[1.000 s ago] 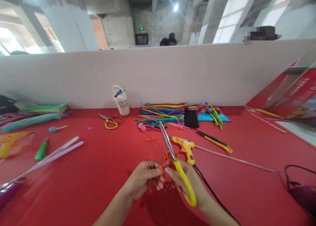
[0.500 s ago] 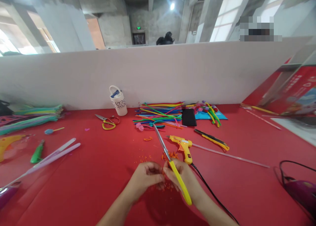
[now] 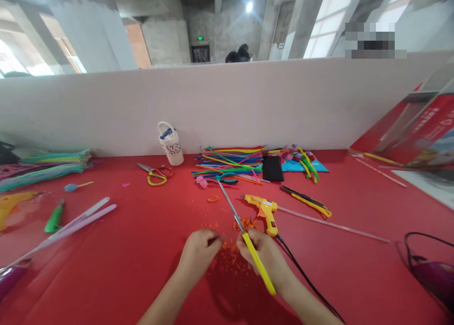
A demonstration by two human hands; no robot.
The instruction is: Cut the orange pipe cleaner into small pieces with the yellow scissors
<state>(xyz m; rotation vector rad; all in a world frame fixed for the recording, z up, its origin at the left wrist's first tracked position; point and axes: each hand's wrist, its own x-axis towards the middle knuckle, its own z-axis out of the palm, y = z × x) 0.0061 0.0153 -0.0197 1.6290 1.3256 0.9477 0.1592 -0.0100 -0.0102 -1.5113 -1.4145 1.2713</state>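
My right hand is closed around yellow-handled scissors, whose blades point away toward the back of the table. To its left, my left hand has its fingers curled together; what they pinch, if anything, is hidden. Small orange clippings lie scattered on the red table between and below the hands. Just beyond the right hand is a little heap of orange pieces. One more orange piece rests farther back.
A yellow glue gun with a black cord lies right of my hands. Behind are colourful pipe cleaners, a black phone-like slab, a white cup and red-and-yellow scissors. Tweezers-like purple sticks lie left.
My left hand has moved left, away from my right hand, so a gap with clippings shows between them. The right hand still holds the scissors in nearly the same place.
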